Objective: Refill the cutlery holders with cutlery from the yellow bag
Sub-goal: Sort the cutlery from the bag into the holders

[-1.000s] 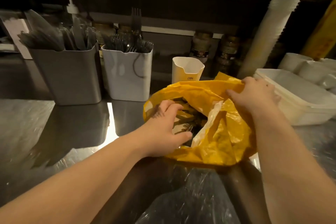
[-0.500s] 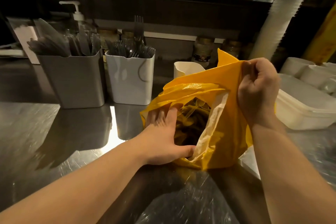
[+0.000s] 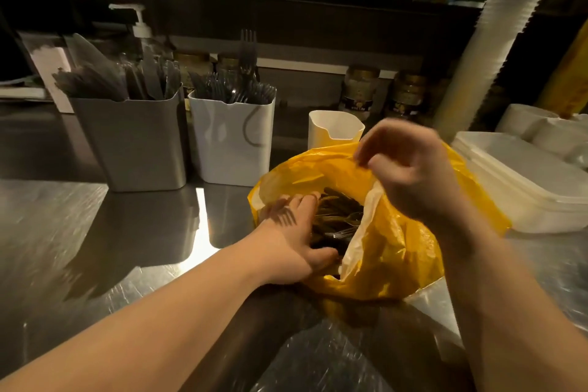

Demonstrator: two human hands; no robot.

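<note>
Status: early stage, with no transfer from the bag visible yet.

Yellow bag (image 3: 397, 248) sits on the steel worktop (image 3: 63, 232), right of centre and towards the near edge, with its mouth open upward. Dark plastic cutlery (image 3: 337, 216) lies loose inside; I can make out a fork and a spoon.

Left hand (image 3: 292, 239) reaches into the mouth. Its fingers lie fairly straight and spread along the left inner wall, with the thumb at the near rim. Nothing is clasped in it as far as I can see.

Right hand (image 3: 410, 169) is raised over the right rim with its fingers curled and the tips at the top edge of the film. It is motion-blurred, so I cannot tell whether it pinches the bag.

Holders stand along the far edge:
- Grey holder (image 3: 133, 143), far left, shows knives well above its rim.
- White holder (image 3: 234, 140), just beside it, is packed with forks.
- Small white-and-yellow holder (image 3: 334, 129), behind the bag, shows nothing above its rim, and its inside is mostly hidden.

Judgement: the small holder looks like the likely one to fill. Left to do: grasp a bundle, lift it out, sort it by type and drop it into the holders.
</note>
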